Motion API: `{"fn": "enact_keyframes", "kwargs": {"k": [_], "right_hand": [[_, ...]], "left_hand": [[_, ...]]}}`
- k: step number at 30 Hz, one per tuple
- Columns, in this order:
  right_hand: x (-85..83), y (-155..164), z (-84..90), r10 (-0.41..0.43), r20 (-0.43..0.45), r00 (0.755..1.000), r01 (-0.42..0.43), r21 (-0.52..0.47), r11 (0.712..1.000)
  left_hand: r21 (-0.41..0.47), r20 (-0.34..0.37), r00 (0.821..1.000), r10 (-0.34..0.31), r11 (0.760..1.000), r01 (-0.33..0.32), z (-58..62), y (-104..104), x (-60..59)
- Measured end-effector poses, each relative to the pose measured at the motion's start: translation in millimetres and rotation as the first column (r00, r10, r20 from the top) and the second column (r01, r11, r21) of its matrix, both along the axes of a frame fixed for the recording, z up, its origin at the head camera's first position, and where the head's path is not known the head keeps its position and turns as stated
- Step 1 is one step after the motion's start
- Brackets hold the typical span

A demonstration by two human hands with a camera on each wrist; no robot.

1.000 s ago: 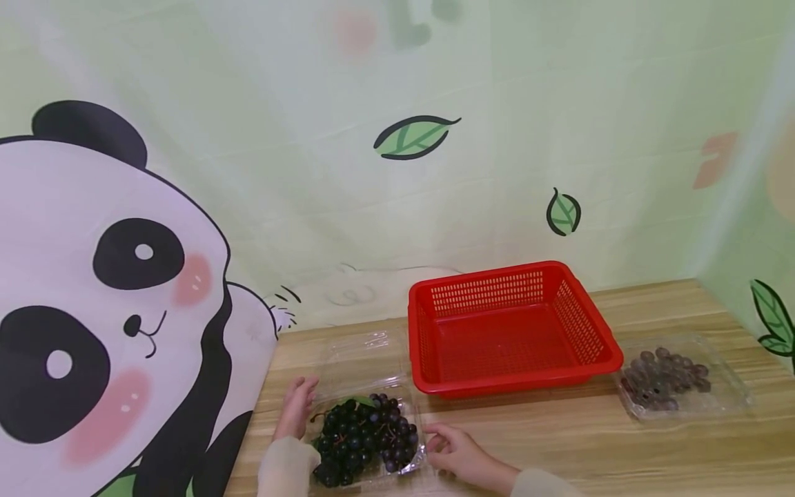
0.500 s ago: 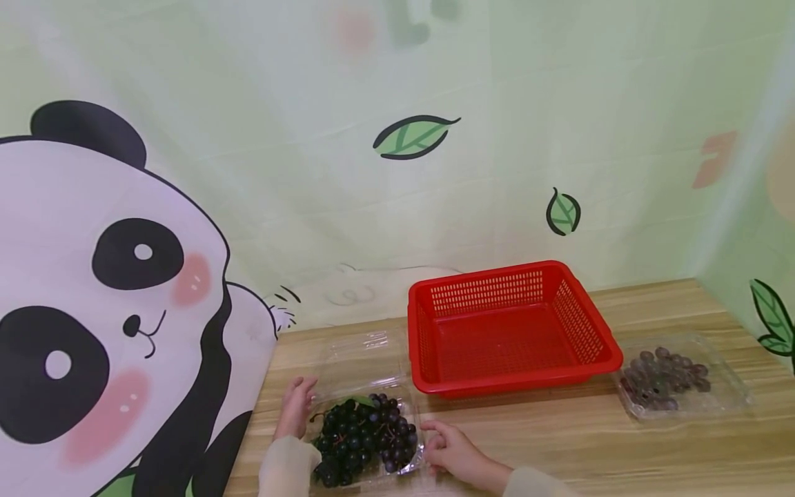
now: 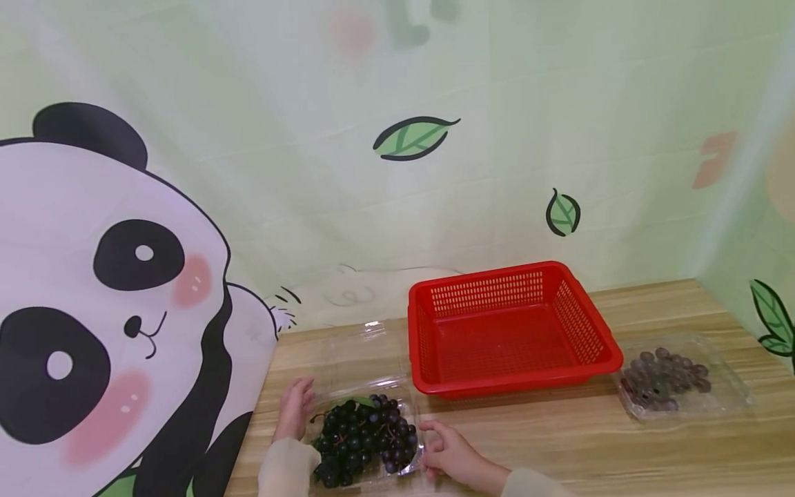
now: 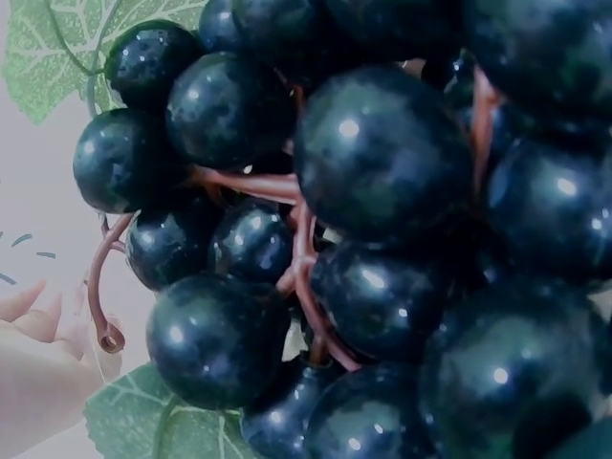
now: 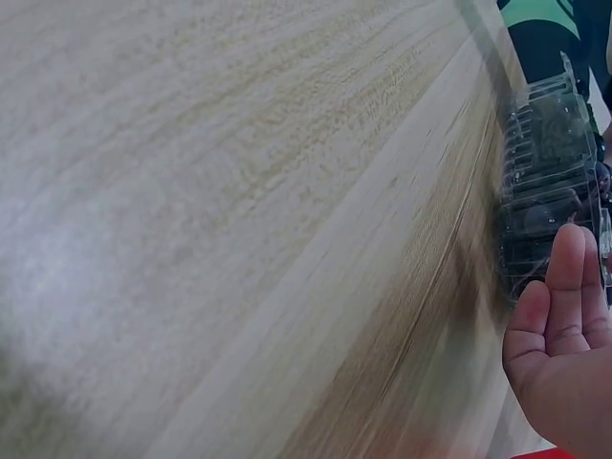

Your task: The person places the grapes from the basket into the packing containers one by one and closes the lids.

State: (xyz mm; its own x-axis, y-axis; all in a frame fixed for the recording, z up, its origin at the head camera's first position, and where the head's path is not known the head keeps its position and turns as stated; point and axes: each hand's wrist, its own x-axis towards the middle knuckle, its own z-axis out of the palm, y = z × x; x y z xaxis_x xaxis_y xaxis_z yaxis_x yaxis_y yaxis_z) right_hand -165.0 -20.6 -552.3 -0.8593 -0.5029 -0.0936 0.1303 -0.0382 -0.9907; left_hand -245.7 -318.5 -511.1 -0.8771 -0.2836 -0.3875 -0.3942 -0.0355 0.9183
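Observation:
An opened clear plastic box [image 3: 397, 390] stands at the front, left of centre, with its transparent lid [image 3: 366, 355] laid back behind it. Inside is a bunch of black grapes [image 3: 350, 438] with brown stems and a green leaf [image 4: 48, 53]. A second, slightly bluer bunch of grapes [image 3: 397, 435] lies at its right. My left hand [image 3: 295, 408] is at the box's left side, fingers loosely extended. At the right side, the fingertips of my right hand [image 3: 456, 452] touch or nearly touch the wall; the right wrist view shows those fingers fairly straight.
A red perforated plastic basket [image 3: 497, 345] stands behind and to the right of the box. Farther right is another clear box [image 3: 723, 390] with purple grapes [image 3: 664, 379]. All rest on a wood-grain table [image 3: 528, 442], backed by a panda-printed cloth [image 3: 298, 172].
The clear lid has shifted slightly; its far edge appears a little farther back. My right hand has edged slightly left. My left hand has hardly moved.

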Motion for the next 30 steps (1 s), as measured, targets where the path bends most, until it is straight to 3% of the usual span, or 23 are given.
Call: {"fn": "enact_keyframes", "kwargs": {"k": [5,19,30], "right_hand": [[1.1,0.0,0.7,-0.002,0.003,1.0,0.002,0.008,1.0],[3.1,-0.2,4.4,0.001,-0.04,0.999,0.0,0.018,1.0],[3.4,-0.8,4.9,-0.002,-0.032,0.999,0.002,0.012,1.0]], "left_hand": [[0.021,-0.009,1.0,0.004,1.0,-0.004,1.5,-0.4,-1.2],[-0.055,-0.063,0.995,0.081,0.995,-0.085,5.2,3.0,-0.6],[-0.04,-0.055,0.997,0.046,0.998,-0.048,7.5,-1.4,3.2]]}}
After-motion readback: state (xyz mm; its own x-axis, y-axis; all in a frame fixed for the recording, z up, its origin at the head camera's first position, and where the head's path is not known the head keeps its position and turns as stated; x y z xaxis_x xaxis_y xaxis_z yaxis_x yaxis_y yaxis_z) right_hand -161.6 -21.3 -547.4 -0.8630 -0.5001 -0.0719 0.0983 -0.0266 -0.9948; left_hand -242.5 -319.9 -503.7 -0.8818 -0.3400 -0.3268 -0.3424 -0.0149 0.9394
